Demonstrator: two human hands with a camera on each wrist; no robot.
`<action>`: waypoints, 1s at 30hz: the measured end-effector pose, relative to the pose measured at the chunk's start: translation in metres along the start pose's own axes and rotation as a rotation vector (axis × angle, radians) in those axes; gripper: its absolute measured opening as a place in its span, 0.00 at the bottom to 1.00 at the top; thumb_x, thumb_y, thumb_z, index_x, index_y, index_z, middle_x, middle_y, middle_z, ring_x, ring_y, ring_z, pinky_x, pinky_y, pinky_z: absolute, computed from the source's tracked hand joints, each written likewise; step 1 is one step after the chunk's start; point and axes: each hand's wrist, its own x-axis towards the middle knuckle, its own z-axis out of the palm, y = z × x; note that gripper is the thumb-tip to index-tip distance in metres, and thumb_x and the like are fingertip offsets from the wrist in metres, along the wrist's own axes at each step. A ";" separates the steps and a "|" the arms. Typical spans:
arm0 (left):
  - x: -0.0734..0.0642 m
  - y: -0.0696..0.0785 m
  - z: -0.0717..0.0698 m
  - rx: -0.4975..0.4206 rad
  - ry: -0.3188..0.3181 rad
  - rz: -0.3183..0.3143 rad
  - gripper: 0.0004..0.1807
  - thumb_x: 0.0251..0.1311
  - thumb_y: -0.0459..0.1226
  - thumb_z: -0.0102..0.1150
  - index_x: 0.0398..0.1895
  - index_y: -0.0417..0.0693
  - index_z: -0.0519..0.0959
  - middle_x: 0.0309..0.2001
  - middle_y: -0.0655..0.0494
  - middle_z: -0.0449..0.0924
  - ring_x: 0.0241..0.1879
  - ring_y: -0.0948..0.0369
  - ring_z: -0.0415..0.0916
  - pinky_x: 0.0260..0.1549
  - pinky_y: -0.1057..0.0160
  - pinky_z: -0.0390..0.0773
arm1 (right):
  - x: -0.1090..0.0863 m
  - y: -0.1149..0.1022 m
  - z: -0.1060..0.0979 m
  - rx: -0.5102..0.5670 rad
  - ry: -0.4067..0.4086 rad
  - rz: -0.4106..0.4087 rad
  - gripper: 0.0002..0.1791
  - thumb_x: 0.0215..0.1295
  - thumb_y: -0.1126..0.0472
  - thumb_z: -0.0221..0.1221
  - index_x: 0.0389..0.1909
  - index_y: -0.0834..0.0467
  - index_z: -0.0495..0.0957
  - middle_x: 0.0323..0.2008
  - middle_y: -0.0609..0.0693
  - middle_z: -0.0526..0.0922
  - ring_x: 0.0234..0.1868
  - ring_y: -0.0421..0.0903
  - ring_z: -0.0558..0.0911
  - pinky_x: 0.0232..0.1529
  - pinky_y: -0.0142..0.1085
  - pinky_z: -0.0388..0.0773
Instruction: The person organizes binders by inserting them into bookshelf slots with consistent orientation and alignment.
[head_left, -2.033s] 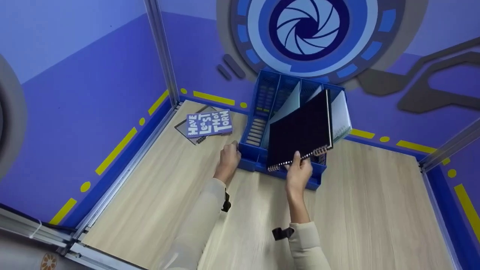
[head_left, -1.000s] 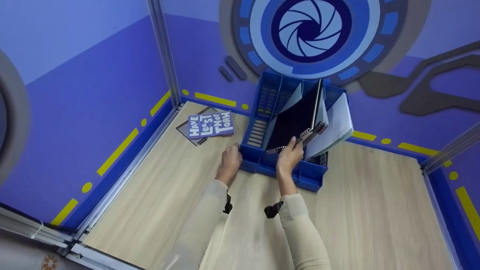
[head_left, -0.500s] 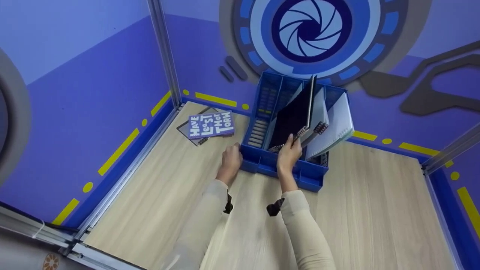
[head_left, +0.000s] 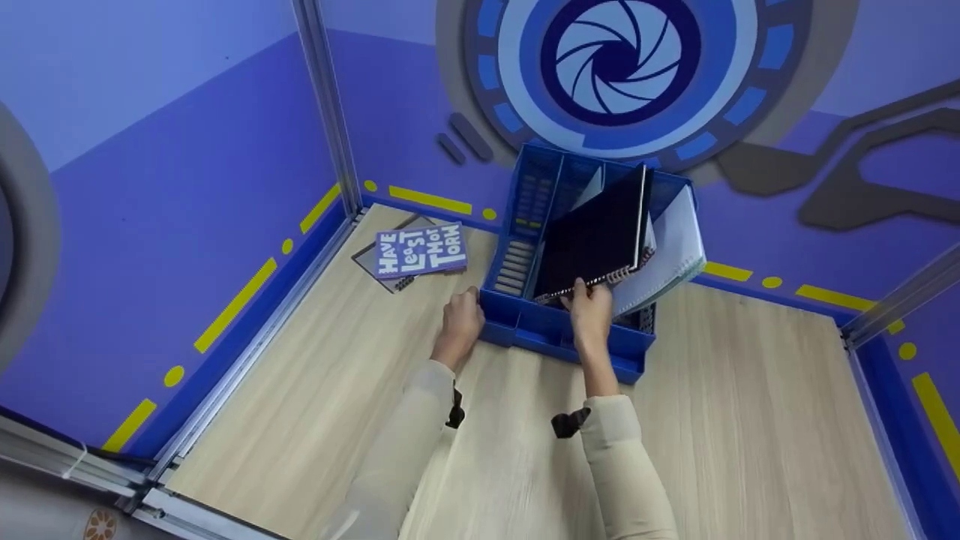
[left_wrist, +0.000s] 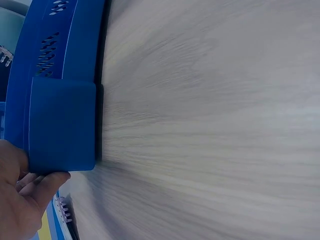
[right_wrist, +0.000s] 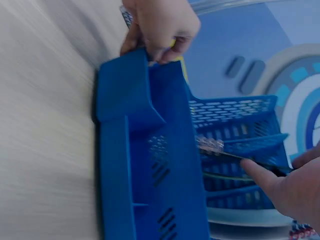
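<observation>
My left hand [head_left: 457,322] grips the front left corner of a blue desktop file organizer [head_left: 499,307]. In the left wrist view that hand [left_wrist: 22,200] has its thumb along the corner of the organizer [left_wrist: 62,125]. Over the middle slots, my right hand [head_left: 592,315] pinches a black spiral notebook [head_left: 596,232] by its bound lower edge, thumb on the cover. The notebook leans at a slant, its lower edge just behind the front trays. The right wrist view shows the right hand [right_wrist: 300,192] beside the slots, with the notebook nearly edge-on.
A white spiral notebook [head_left: 679,240] leans out of the right slot. The leftmost slot [head_left: 517,255] shows its bare slatted wall. On the table to the left, a purple lettered book [head_left: 420,251] overlaps a grey spiral notebook [head_left: 373,262]. Printed walls stand behind and at both sides.
The black notebook came down left into the middle slots and tipped steeper; in the last half second it swung back right, its cover facing up more. The left hand stays at the corner.
</observation>
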 end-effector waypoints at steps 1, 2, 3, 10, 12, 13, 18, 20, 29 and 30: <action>0.000 -0.001 0.000 0.001 0.000 0.001 0.03 0.62 0.27 0.55 0.36 0.38 0.77 0.36 0.36 0.85 0.36 0.38 0.85 0.34 0.43 0.82 | -0.001 0.000 -0.002 -0.004 -0.012 -0.004 0.20 0.79 0.65 0.48 0.65 0.72 0.70 0.56 0.70 0.77 0.57 0.64 0.81 0.52 0.44 0.82; 0.000 -0.001 0.000 0.004 -0.001 -0.001 0.03 0.62 0.27 0.55 0.36 0.38 0.77 0.37 0.36 0.85 0.36 0.38 0.85 0.34 0.43 0.82 | -0.001 -0.001 -0.004 -0.018 -0.018 -0.008 0.20 0.79 0.65 0.48 0.64 0.72 0.71 0.54 0.70 0.78 0.55 0.63 0.83 0.52 0.44 0.82; 0.000 -0.001 0.000 0.004 0.000 -0.001 0.03 0.61 0.27 0.55 0.36 0.38 0.78 0.37 0.37 0.85 0.36 0.39 0.85 0.34 0.44 0.82 | -0.002 -0.001 -0.006 -0.042 -0.018 -0.015 0.18 0.79 0.63 0.49 0.60 0.72 0.73 0.50 0.70 0.78 0.53 0.63 0.84 0.51 0.45 0.83; -0.001 0.000 0.003 -0.018 -0.007 -0.014 0.04 0.62 0.26 0.55 0.36 0.39 0.79 0.36 0.37 0.85 0.36 0.40 0.85 0.35 0.45 0.82 | -0.008 -0.001 -0.011 -0.199 0.068 -0.078 0.18 0.78 0.57 0.52 0.40 0.69 0.80 0.38 0.68 0.84 0.40 0.56 0.89 0.31 0.36 0.83; -0.001 0.000 0.004 -0.013 -0.005 -0.017 0.04 0.62 0.26 0.56 0.36 0.39 0.79 0.37 0.37 0.85 0.36 0.40 0.85 0.35 0.45 0.82 | -0.009 -0.003 -0.012 -0.211 0.090 -0.106 0.18 0.78 0.57 0.54 0.33 0.68 0.79 0.36 0.68 0.85 0.39 0.56 0.89 0.27 0.33 0.81; -0.001 0.001 0.004 -0.010 -0.007 -0.021 0.04 0.63 0.26 0.55 0.36 0.39 0.79 0.37 0.37 0.86 0.36 0.41 0.85 0.35 0.45 0.82 | -0.009 -0.003 -0.012 -0.208 0.096 -0.120 0.18 0.77 0.57 0.54 0.31 0.67 0.78 0.35 0.68 0.85 0.39 0.56 0.89 0.27 0.31 0.81; -0.002 0.002 0.003 -0.016 -0.014 -0.030 0.03 0.63 0.27 0.56 0.36 0.38 0.79 0.36 0.37 0.85 0.36 0.41 0.85 0.34 0.46 0.82 | -0.009 -0.008 -0.011 -0.203 0.111 -0.175 0.19 0.77 0.58 0.55 0.26 0.67 0.74 0.32 0.67 0.84 0.36 0.58 0.89 0.35 0.32 0.84; -0.002 0.002 0.002 -0.019 -0.008 -0.028 0.03 0.62 0.26 0.56 0.36 0.38 0.79 0.36 0.37 0.85 0.35 0.41 0.85 0.34 0.45 0.82 | -0.008 -0.009 -0.009 -0.206 0.104 -0.191 0.19 0.77 0.58 0.55 0.29 0.69 0.76 0.32 0.68 0.85 0.36 0.59 0.89 0.36 0.33 0.84; 0.000 -0.001 0.001 -0.048 0.023 0.001 0.02 0.58 0.26 0.58 0.31 0.39 0.78 0.34 0.39 0.85 0.34 0.41 0.85 0.33 0.45 0.82 | 0.000 -0.013 0.002 -0.374 0.114 -0.292 0.20 0.77 0.59 0.55 0.23 0.65 0.75 0.26 0.65 0.84 0.33 0.57 0.90 0.32 0.34 0.84; 0.000 -0.002 0.000 -0.053 0.025 -0.002 0.02 0.57 0.25 0.59 0.32 0.39 0.78 0.34 0.39 0.85 0.33 0.41 0.84 0.33 0.45 0.82 | 0.001 -0.014 0.003 -0.384 0.114 -0.308 0.20 0.77 0.59 0.55 0.23 0.64 0.75 0.25 0.64 0.84 0.32 0.57 0.90 0.32 0.36 0.84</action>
